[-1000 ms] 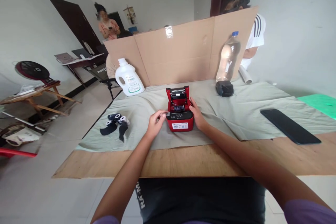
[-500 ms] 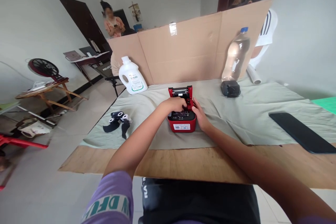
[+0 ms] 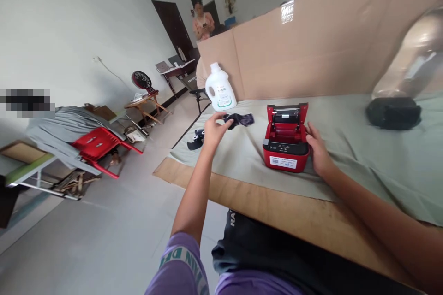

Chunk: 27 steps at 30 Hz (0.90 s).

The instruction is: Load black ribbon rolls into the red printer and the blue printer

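My left hand [image 3: 215,130] is raised over the cloth left of the printer, fingers pinched on a small black roll [image 3: 232,120] with a white core. A loose, shiny dark strip trails from it to the right. A small red and black label printer [image 3: 286,156] stands on the cloth with its lid tipped up, and its bay shows no roll. My right hand [image 3: 319,150] lies against the printer's right side, fingers stretched out along it. Partly behind my left wrist are other black rolls [image 3: 195,142] with white cores.
A white jug [image 3: 220,90] stands at the back left before a cardboard screen [image 3: 311,50]. At the right are a large clear bottle [image 3: 410,62] and a black object [image 3: 393,113]. Wood [image 3: 256,196] shows along the table's front edge. A person [image 3: 203,23] stands beyond the screen.
My left hand has come out of the printer and moved left, holding the black roll. My right hand remains at the printer's side. The view has turned left.
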Tool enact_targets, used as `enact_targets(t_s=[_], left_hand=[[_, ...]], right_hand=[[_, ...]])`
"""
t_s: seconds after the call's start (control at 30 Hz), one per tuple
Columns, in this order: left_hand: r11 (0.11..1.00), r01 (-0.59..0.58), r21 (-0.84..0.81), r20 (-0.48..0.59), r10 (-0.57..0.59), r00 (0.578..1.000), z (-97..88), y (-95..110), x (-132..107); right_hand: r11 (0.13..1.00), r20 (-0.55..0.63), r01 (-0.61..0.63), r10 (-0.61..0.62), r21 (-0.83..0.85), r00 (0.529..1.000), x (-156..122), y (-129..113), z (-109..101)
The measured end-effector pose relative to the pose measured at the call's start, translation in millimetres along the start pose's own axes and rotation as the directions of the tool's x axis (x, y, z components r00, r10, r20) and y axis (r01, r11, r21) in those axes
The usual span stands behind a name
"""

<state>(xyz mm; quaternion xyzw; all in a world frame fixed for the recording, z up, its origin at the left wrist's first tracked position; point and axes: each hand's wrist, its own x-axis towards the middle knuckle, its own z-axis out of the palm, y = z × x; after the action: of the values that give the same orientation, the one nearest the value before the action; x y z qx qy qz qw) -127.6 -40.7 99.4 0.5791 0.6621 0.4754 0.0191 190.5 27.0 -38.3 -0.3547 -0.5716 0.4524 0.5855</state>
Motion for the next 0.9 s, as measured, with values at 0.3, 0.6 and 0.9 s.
enact_targets(t_s=[0.3, 0.6, 0.9], left_hand=[[0.753, 0.048, 0.656, 0.079, -0.132, 0.988, 7.4, -63.1, -21.1], [0.706, 0.104, 0.701, 0.039, -0.183, 0.982, -39.0, -69.2, 4.2], [0.726, 0.241, 0.644, 0.117, -0.405, 0.907, -25.0, -88.2, 10.3]], right_hand=[[0.997, -0.017, -0.071, 0.072, 0.033, 0.997, -3.8, -14.5, 2.0], [0.998, -0.015, -0.060, 0.060, -0.004, 0.998, -3.8, -14.9, 1.6], [0.997, -0.020, -0.074, 0.074, 0.007, 0.997, -5.7, -18.3, 3.7]])
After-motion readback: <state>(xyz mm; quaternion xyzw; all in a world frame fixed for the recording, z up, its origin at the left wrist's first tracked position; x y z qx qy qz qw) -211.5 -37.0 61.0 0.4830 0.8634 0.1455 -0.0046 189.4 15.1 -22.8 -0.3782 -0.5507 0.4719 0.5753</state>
